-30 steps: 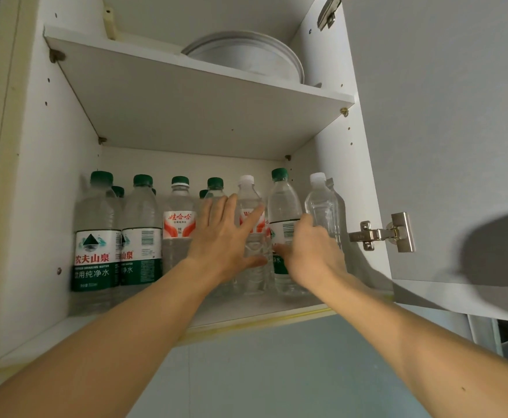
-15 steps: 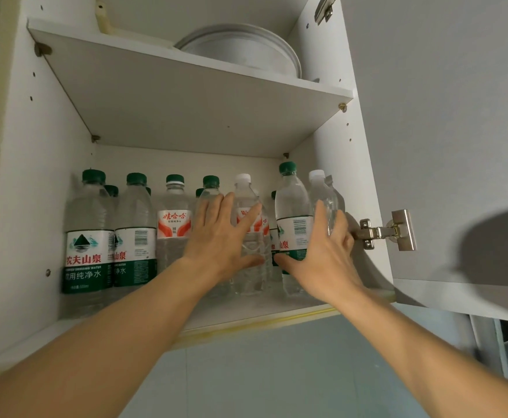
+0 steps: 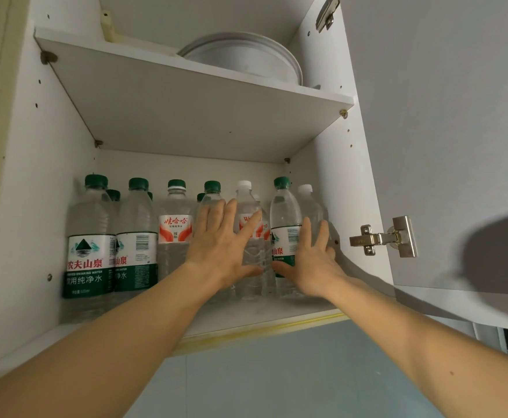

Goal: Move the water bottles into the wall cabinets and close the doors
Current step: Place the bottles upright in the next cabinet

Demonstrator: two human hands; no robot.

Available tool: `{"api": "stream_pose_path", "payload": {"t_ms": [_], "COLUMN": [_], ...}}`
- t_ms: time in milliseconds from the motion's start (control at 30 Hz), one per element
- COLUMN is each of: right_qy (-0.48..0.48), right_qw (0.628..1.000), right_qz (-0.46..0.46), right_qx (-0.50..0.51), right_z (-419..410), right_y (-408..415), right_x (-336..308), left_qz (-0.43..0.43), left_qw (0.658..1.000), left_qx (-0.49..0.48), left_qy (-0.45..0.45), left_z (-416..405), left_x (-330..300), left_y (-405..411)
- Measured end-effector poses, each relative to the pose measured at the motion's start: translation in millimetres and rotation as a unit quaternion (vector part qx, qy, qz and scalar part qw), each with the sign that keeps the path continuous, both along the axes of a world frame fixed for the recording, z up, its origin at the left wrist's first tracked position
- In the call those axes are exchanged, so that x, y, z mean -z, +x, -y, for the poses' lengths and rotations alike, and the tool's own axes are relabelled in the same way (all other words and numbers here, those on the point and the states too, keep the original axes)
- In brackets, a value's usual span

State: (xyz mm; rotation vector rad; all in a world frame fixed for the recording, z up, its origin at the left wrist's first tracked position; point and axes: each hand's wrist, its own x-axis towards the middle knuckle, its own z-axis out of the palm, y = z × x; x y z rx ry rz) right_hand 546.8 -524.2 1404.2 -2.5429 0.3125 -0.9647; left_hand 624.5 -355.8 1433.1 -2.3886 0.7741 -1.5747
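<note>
**Inspector:** Landmark is the door hinge on the open door. Farthest left of it, green-labelled bottles stand upright on the lower shelf, then a red-labelled bottle. Nearer the hinge, the left hand lies flat, fingers straight and spread, against a white-capped bottle, gripping nothing. Just left of the hinge, the right hand is likewise flat and spread against the green-capped bottle, holding nothing.

**Clerk:** Advice for the step?

**Inspector:** My judgement: push low and evenly so the bottles slide back upright, clear of the front edge, before the door swings.

**Clerk:** Anything unverified?

**Inspector:** A back row shows caps only; count unknown. The plates above the hinge are partly hidden by the upper shelf. Any left door is out of view.
</note>
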Motion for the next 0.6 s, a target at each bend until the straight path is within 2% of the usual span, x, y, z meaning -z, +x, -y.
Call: {"api": "stream_pose_path", "payload": {"t_ms": [200,433,600], "right_qy": [-0.013,-0.034,-0.032], "right_qw": [1.000,0.999,0.999], "right_qz": [-0.020,-0.034,-0.021], "right_qx": [0.017,0.008,-0.017], "right_z": [-3,11,9], "right_y": [11,-9,-9], "right_x": [-5,-4,-4], "left_qz": [-0.002,-0.032,-0.055], "left_qw": [0.999,0.996,0.997], "left_qx": [-0.028,0.066,0.052], "left_qy": [0.021,-0.046,-0.014], "left_z": [1,-17,-28], "left_x": [1,-15,-17], "left_y": [3,3,6]}}
